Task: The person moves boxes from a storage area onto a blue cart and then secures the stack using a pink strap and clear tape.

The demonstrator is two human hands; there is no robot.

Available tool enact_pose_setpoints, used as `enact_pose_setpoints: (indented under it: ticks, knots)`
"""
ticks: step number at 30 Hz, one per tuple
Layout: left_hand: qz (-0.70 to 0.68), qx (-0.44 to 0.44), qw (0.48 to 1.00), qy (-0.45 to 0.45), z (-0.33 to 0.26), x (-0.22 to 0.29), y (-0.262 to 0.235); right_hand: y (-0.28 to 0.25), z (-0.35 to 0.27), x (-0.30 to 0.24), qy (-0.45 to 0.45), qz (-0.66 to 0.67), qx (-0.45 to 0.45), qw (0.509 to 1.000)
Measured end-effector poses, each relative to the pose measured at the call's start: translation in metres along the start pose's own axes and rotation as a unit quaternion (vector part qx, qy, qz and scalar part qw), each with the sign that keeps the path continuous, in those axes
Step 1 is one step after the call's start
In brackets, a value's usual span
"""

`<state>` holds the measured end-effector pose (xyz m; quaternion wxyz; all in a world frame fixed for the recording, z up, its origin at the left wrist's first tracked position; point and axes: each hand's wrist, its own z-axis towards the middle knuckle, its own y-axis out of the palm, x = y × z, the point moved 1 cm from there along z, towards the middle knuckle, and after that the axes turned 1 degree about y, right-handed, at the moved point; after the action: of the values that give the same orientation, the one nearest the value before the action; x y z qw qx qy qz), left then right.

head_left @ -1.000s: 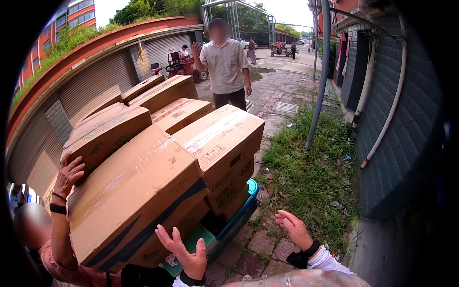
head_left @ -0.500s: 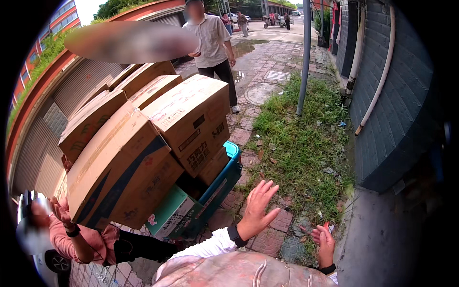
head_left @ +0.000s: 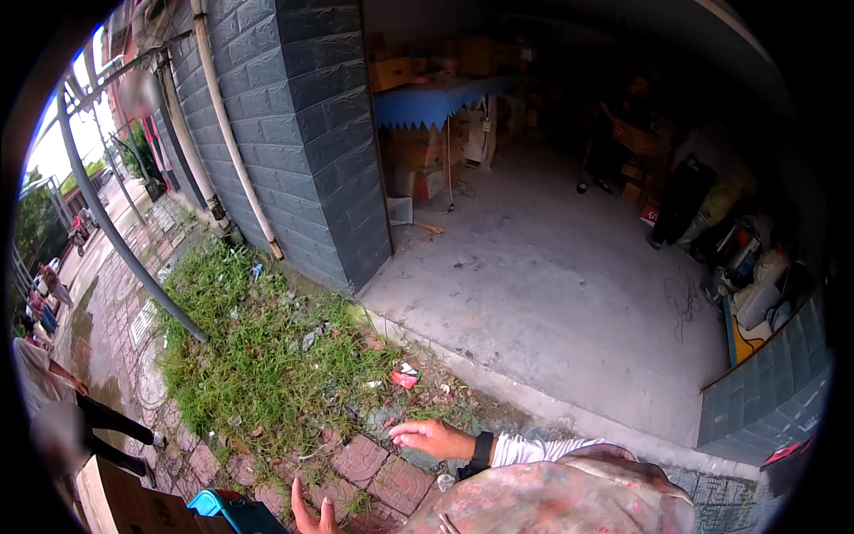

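My right hand [head_left: 434, 439] reaches in from the right, a black band at its wrist and a white sleeve behind. Its fingers are stretched out over the paving, holding nothing. At the lower edge only part of my left hand [head_left: 313, 512] shows, with fingers apart and nothing visible in them. Left of it is the rim of a blue plastic bin [head_left: 233, 509]. Beside that bin a cardboard box [head_left: 124, 503] is cut off by the lower left edge.
Weedy grass [head_left: 258, 338] with litter borders the brick paving [head_left: 387, 481]. A leaning grey pole [head_left: 124, 240] rises from it. Past a low concrete sill [head_left: 498, 378] is a dim storeroom with a blue-covered table [head_left: 436, 102], boxes and people. Another person [head_left: 89, 414] stands at left.
My view has swung right, from the stacked cartons to the storeroom doorway. The cartons have slid to the lower left corner. Both hands remain free, and the co-worker in pink has left view.
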<state>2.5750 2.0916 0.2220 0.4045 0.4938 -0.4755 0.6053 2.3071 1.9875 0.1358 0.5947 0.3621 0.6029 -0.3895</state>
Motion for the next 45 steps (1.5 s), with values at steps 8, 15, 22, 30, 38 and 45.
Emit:
enact_pose_setpoints:
  ticks: [8, 15, 22, 30, 38, 45]
  knots:
    - [0.006, 0.146, 0.985, 0.09, 0.03, 0.0, -0.092, 0.031, -0.028, -0.004, 0.047, -0.001, -0.063, 0.997]
    - [-0.063, 0.263, 0.961, 0.048, 0.079, 0.001, -0.185, 0.034, -0.041, -0.016, 0.086, 0.053, 0.02, 0.995]
    - [-0.058, 0.414, 0.908, -0.005, 0.046, 0.006, -0.326, 0.066, -0.028, -0.022, 0.11, 0.077, -0.069, 0.989]
    - [-0.084, 0.486, 0.869, -0.035, 0.044, -0.005, -0.399, 0.048, -0.024, -0.014, 0.109, 0.051, -0.062, 0.991]
    - [-0.003, 0.604, 0.797, -0.009, -0.005, -0.039, -0.456, 0.048, -0.024, -0.021, 0.11, 0.049, -0.079, 0.99]
    - [0.032, 0.583, 0.811, -0.031, 0.008, -0.034, -0.441, 0.033, -0.035, -0.011, 0.125, 0.028, -0.061, 0.99]
